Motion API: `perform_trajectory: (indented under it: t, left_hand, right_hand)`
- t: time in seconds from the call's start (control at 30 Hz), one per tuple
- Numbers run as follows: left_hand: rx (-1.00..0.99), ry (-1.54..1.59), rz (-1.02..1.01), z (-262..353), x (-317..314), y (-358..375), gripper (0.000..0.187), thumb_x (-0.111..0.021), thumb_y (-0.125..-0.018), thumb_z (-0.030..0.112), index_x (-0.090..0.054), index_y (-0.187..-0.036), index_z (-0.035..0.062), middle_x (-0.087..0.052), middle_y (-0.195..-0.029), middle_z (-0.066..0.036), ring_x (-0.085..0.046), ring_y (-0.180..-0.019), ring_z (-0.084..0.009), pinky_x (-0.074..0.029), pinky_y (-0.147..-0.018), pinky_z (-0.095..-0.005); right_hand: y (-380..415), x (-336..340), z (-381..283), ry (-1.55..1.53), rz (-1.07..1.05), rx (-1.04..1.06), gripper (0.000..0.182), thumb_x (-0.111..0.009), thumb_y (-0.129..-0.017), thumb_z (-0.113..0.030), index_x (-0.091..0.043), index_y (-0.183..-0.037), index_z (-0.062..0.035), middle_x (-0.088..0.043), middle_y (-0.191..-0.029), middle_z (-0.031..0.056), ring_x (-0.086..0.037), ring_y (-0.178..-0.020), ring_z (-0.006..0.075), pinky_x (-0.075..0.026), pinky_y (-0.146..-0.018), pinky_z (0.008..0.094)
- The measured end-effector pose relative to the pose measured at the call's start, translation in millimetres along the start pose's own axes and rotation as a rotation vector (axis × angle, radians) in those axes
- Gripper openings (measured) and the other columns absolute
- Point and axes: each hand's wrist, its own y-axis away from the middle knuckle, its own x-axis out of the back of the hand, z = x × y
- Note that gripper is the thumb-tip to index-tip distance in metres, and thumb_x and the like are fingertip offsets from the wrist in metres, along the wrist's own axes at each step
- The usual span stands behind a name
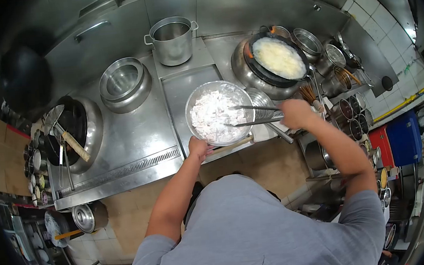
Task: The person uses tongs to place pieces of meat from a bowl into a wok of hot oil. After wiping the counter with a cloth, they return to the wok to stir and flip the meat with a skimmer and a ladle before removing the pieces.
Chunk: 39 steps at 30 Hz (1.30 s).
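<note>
Your right hand (296, 114) grips the tongs (261, 108), arms spread, pointing left into the bowl (220, 143); your left hand (199, 148) holds its near-left edge.

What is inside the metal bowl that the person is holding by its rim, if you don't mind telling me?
The bowl holds pale, flour-like coated pieces, with the tips of the tongs among them. Its bottom is covered and cannot be seen.
</note>
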Motion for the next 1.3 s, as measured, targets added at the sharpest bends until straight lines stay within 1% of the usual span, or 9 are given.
perform_trajectory:
  t: [0.1,0.23,0.5,0.7,0.9,1.07,1.17,1.23,1.3]
  left_hand:
    - [0.003,-0.021,-0.005,4,1,1,0.034,-0.051,-0.097,0.003,-0.041,-0.129,0.0066,-0.065,-0.124,-0.019,-0.073,-0.095,-0.0357,-0.06,-0.075,-0.0511]
    - [0.024,-0.033,0.005,9,1,6,0.034,-0.051,-0.097,0.002,-0.043,-0.129,0.0066,-0.066,-0.123,-0.018,-0.074,-0.092,-0.0342,-0.06,-0.074,-0.0509]
    - [0.012,-0.056,-0.024,18,-4,20,0.036,-0.055,-0.098,0.005,-0.04,-0.131,0.0053,-0.063,-0.125,-0.02,-0.072,-0.098,-0.0353,-0.062,-0.078,-0.0511]
    - [0.026,-0.04,0.016,18,-5,16,0.03,-0.05,-0.102,0.002,-0.039,-0.129,0.0052,-0.064,-0.125,-0.021,-0.072,-0.101,-0.036,-0.061,-0.082,-0.053]
    - [0.041,-0.042,0.064,10,-3,10,0.03,-0.05,-0.101,0.002,-0.04,-0.128,0.0068,-0.065,-0.124,-0.021,-0.072,-0.098,-0.0353,-0.061,-0.08,-0.0515]
    - [0.01,-0.067,0.051,10,-6,10,0.032,-0.047,-0.1,0.001,-0.041,-0.13,0.0095,-0.065,-0.122,-0.019,-0.073,-0.094,-0.0341,-0.059,-0.077,-0.0539]
    - [-0.011,-0.054,-0.005,9,1,11,0.038,-0.057,-0.099,0.008,-0.041,-0.133,0.0102,-0.064,-0.123,-0.019,-0.072,-0.098,-0.035,-0.058,-0.081,-0.0562]
    - [0.034,-0.046,0.005,15,0,12,0.034,-0.054,-0.102,0.007,-0.043,-0.134,0.0085,-0.067,-0.123,-0.018,-0.075,-0.092,-0.0322,-0.061,-0.078,-0.0542]
    - [0.019,-0.052,-0.003,18,0,15,0.035,-0.053,-0.102,0.007,-0.043,-0.135,0.0082,-0.067,-0.123,-0.018,-0.075,-0.093,-0.0319,-0.062,-0.078,-0.0536]
  right_hand:
    - [-22,-33,-30,0.077,-0.049,0.021,0.034,-0.062,-0.082,-0.015,-0.075,-0.112,-0.0089,-0.075,-0.104,0.0184,-0.072,-0.102,0.0371,-0.058,-0.089,0.0483]
    - [-7,-11,-21,-0.004,0.001,-0.025,0.03,-0.064,-0.083,-0.015,-0.076,-0.109,-0.0098,-0.075,-0.101,0.0187,-0.072,-0.099,0.0378,-0.059,-0.088,0.0481]
    - [13,40,109,-0.154,0.049,-0.214,0.043,-0.079,-0.08,-0.024,-0.076,-0.121,-0.0139,-0.074,-0.114,0.0184,-0.07,-0.106,0.0378,-0.057,-0.093,0.0447]
    - [-60,23,222,-0.031,0.124,-0.596,0.031,-0.069,-0.083,-0.021,-0.077,-0.109,-0.0071,-0.075,-0.109,0.019,-0.071,-0.104,0.0393,-0.057,-0.09,0.0473]
    - [-107,7,239,-0.136,0.283,-0.76,0.03,-0.062,-0.087,-0.019,-0.076,-0.109,-0.0044,-0.074,-0.117,0.0218,-0.071,-0.111,0.0393,-0.057,-0.094,0.0466]
    - [-84,29,202,-0.059,0.352,-0.52,0.029,-0.071,-0.084,-0.022,-0.075,-0.108,-0.0058,-0.074,-0.114,0.0202,-0.071,-0.107,0.0388,-0.057,-0.092,0.0485]
    - [-55,45,117,-0.119,0.218,-0.362,0.037,-0.077,-0.081,-0.026,-0.074,-0.113,-0.0083,-0.074,-0.114,0.0176,-0.07,-0.109,0.0366,-0.057,-0.093,0.0473]
    - [-42,31,77,-0.124,0.145,-0.097,0.039,-0.076,-0.081,-0.028,-0.073,-0.115,-0.0088,-0.074,-0.115,0.0164,-0.07,-0.11,0.0359,-0.057,-0.093,0.0461]
    - [-35,15,26,-0.054,0.109,-0.041,0.038,-0.074,-0.082,-0.027,-0.074,-0.115,-0.0094,-0.074,-0.115,0.0166,-0.07,-0.11,0.035,-0.056,-0.094,0.0459]
